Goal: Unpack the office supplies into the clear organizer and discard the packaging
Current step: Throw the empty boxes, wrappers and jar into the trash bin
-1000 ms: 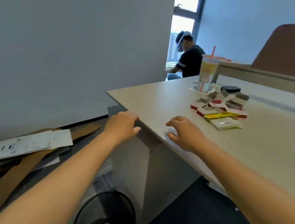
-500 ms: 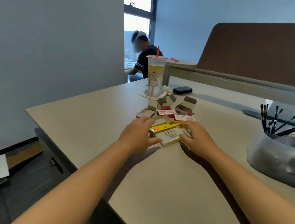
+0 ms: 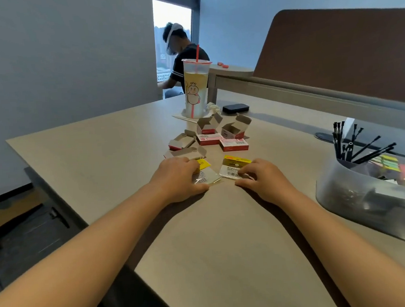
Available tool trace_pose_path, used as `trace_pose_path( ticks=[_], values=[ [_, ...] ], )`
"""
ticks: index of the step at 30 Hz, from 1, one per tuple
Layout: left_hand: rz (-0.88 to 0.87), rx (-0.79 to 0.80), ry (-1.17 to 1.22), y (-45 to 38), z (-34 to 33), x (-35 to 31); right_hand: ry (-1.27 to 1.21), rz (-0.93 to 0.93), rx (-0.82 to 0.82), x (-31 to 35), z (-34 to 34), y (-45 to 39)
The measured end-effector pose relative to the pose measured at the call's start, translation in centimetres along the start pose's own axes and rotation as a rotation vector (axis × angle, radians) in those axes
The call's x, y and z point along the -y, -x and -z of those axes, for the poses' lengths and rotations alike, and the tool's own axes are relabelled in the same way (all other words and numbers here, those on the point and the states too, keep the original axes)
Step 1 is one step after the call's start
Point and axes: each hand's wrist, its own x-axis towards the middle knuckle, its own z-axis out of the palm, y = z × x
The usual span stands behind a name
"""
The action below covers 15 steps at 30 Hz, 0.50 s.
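Two bare hands rest at the centre of the surface (image 3: 229, 260), each on a small yellow-headed packet. The left hand (image 3: 178, 178) lies over the left packet (image 3: 206, 174), fingers curled around its far edge and thumb along the near side; the clear wrap glints, so the film is probably slick. The right hand (image 3: 266, 179) pinches the near right corner of the right packet (image 3: 234, 167) with curled fingers, the rest of the packet lying flat on the surface. The two packets sit just beside each other, apart by a narrow gap. At 12 o'clock from the hands lie opened cartons (image 3: 191, 144) with flaps up and two closed red boxes (image 3: 222, 141); farther at 12 o'clock stands a cup (image 3: 195, 88) with a red straw. The organizer (image 3: 360, 204), a clear tub, stands at 3 o'clock, well apart from the packets, already holding black pens (image 3: 356, 146) and coloured notes. Judged by look, each packet is light, thin and fairly stiff from its contents, the film soft and easily torn; the best hold is an edge-on pinch at the yellow header or a corner, since a flat press on the wrap may slide. No bin is in view.
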Motion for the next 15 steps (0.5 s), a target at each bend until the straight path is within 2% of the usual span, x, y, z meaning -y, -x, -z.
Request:
trace_pose_path(
  ticks=[6, 8, 11, 13, 15],
  values=[
    [-0.025, -0.024, 0.008, 2.3, 0.2, 1.2, 0.146, 0.085, -0.097, 0.8, -0.3, 1.0],
    [-0.015, -0.03, 0.086, 3.2, 0.3, 1.5, 0.074, 0.071, -0.176, 1.2, -0.3, 1.1],
    [0.022, -0.035, 0.29, 4.2, 0.2, 2.0, -0.164, 0.087, -0.317, 2.8, -0.4, 1.3],
    [0.056, -0.063, 0.407, 4.7, 0.1, 2.2, -0.202, 0.166, -0.311, 4.1, -0.8, 1.3],
    [0.077, -0.094, 0.466, 4.8, 0.0, 2.3, -0.148, 0.253, -0.227, 5.4, -1.2, 1.3]
  ],
)
